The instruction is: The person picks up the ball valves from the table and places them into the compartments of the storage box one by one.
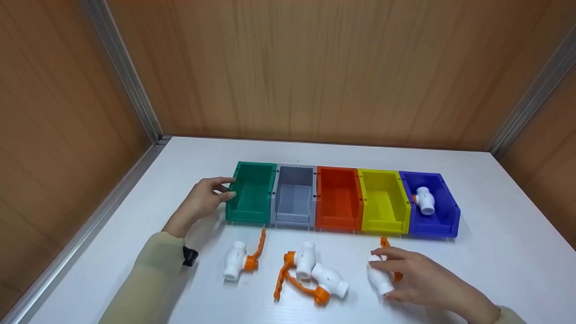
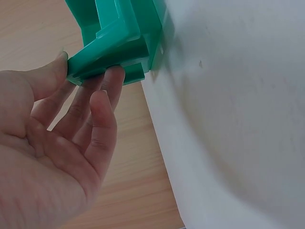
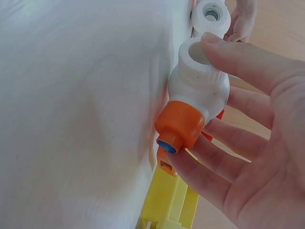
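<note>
My left hand (image 1: 203, 198) is at the left wall of the green bin (image 1: 253, 193), thumb on the rim and fingers against the outer side, pinching the edge in the left wrist view. On the table at right, my right hand (image 1: 418, 281) grips a white ball valve (image 1: 379, 280) with an orange handle. In the right wrist view, the thumb presses the end of this valve (image 3: 198, 88), fingers along its other side. To its left lie two touching ball valves, one upper (image 1: 306, 259) and one lower (image 1: 330, 281). Another ball valve (image 1: 235, 261) lies below the green bin.
Right of the green bin stand a grey bin (image 1: 294, 218), a red bin (image 1: 338, 220), a yellow bin (image 1: 384, 225) and a blue bin (image 1: 434, 229), joined in a row. One ball valve (image 1: 425, 201) lies in the blue bin. Wooden panels (image 1: 315, 67) enclose the white table (image 1: 202, 153).
</note>
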Demonstrator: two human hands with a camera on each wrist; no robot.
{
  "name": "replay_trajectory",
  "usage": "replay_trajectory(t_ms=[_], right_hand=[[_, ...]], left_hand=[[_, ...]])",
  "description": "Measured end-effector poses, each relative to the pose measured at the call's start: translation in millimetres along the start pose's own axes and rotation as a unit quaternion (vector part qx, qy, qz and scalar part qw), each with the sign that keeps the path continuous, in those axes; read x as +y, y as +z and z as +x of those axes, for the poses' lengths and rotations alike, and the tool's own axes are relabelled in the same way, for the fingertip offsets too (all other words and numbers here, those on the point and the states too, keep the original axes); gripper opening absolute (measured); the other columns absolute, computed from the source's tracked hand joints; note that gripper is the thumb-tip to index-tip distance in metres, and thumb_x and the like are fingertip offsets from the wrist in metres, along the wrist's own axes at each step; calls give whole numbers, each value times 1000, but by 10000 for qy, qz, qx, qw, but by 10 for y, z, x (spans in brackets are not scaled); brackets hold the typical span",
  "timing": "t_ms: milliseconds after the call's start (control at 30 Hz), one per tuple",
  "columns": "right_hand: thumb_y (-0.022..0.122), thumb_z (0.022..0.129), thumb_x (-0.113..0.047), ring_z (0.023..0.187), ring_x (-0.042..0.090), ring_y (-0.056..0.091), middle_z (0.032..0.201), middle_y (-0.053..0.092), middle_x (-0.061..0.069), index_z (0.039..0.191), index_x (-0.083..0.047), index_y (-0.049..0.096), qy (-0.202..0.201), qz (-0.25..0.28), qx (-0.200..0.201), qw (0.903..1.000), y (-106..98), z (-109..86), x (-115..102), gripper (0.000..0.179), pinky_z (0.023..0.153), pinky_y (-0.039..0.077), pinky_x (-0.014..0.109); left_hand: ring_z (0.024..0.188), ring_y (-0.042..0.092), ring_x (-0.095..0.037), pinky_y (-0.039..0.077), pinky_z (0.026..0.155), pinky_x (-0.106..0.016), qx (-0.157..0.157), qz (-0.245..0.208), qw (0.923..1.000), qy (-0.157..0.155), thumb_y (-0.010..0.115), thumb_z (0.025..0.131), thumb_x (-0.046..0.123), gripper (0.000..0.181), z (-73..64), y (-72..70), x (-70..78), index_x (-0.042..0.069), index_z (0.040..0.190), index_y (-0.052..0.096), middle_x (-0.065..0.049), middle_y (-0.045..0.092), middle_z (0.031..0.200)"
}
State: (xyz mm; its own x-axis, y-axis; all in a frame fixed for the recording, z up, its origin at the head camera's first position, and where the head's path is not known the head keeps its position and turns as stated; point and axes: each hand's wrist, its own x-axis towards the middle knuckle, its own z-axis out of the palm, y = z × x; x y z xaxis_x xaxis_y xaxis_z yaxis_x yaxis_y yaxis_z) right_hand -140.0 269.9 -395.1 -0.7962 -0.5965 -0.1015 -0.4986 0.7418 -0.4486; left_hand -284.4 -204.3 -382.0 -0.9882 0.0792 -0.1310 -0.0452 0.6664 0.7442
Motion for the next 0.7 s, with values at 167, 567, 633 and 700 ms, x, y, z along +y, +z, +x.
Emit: replay_trajectory(t_ms=[167,567,633,700], right_hand=[[79,83,-45,115,27,58,140,55,6,134,-18,66,-281,-34,185,9994,-37,-9,5,59,86,56,33],[82,82,-39,99,16,59,143,53,6,137,-21,63,50,43,472,9989,-144,-16,-39,61,83,57,33],[83,81,-38,105,20,60,142,54,8,136,-20,64,-8,8,652,9979,-159,-22,-36,60,84,57,36],[83,81,-36,111,25,60,141,54,9,135,-18,65,-131,-21,858,9962,-171,-20,-23,60,86,56,39]], left_hand=[[117,52,-33,47,100,-50,-2,0,10000,3,60,101,23,47,6,6,-13,19,147,51,-16,55,133],[119,51,-33,47,101,-50,-75,39,10000,-12,60,101,26,49,3,8,-1,21,148,49,-16,53,137],[119,51,-33,47,100,-50,-82,53,10000,-16,60,101,27,49,3,2,3,21,148,49,-16,53,137],[119,51,-33,47,100,-50,-94,74,9999,-1,60,101,27,49,9,-3,0,21,149,49,-16,53,137]])
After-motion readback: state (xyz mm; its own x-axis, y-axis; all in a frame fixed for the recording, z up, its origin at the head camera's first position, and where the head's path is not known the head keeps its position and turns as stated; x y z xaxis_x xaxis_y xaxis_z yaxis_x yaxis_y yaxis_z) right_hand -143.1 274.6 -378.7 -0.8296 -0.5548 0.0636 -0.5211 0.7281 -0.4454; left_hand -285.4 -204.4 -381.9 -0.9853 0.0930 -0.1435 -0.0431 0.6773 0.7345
